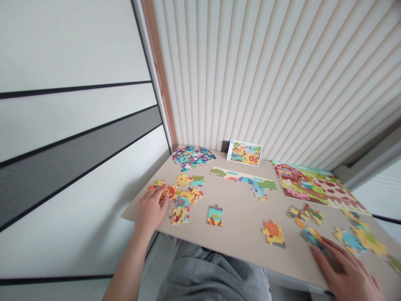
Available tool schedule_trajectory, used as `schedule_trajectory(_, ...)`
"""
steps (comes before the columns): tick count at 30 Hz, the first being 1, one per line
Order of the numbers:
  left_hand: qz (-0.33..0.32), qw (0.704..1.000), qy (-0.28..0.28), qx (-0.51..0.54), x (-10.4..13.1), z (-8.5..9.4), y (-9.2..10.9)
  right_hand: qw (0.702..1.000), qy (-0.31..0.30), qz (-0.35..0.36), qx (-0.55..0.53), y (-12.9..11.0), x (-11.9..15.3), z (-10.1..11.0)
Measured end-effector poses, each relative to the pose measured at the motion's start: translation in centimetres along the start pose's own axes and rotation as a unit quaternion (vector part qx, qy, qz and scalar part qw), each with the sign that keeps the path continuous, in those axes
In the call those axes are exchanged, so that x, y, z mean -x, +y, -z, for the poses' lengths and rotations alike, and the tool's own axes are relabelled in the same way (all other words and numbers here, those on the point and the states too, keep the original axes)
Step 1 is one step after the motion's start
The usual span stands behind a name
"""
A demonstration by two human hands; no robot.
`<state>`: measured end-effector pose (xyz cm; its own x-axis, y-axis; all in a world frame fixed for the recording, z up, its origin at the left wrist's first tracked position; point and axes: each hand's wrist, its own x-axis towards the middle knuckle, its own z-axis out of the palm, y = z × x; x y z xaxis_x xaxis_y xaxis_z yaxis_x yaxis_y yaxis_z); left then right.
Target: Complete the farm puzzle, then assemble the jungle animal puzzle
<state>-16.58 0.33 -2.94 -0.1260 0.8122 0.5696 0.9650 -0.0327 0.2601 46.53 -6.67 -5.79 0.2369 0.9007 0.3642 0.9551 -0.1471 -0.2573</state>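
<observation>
At the table's left side my left hand [152,207] bends its fingers over a red and orange puzzle piece [170,192], its thumb and fingertips at the edge of a loose pile of yellow pieces [189,196]. My right hand [349,267], low on the right, has thumb and fingers closed around a blue-green puzzle piece [310,235]. In the middle lies a partly joined puzzle strip [241,177] with trees and a blue elephant. Single pieces rest nearer me: a green and blue one [215,216] and an orange and yellow one [273,233].
A picture card [244,153] leans at the back of the table [239,217]. A heap of purple and teal pieces [191,156] lies back left. An assembled farm puzzle [316,184] lies back right, with several loose pieces [352,241] in front. A ribbed panel [250,75] stands behind.
</observation>
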Motion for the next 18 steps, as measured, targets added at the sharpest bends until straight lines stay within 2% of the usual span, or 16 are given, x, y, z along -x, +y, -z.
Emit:
schedule_trajectory(9,-0.011,1.000,0.000,-0.008,0.1,-0.3,-0.3,0.999,-0.009,-0.013,0.028,-0.9,-0.1,0.4)
schedule_trajectory(18,-0.038,0.999,0.016,-0.011,0.0,-1.2,-2.2,1.000,0.007,-0.012,0.011,-3.5,-0.1,1.7)
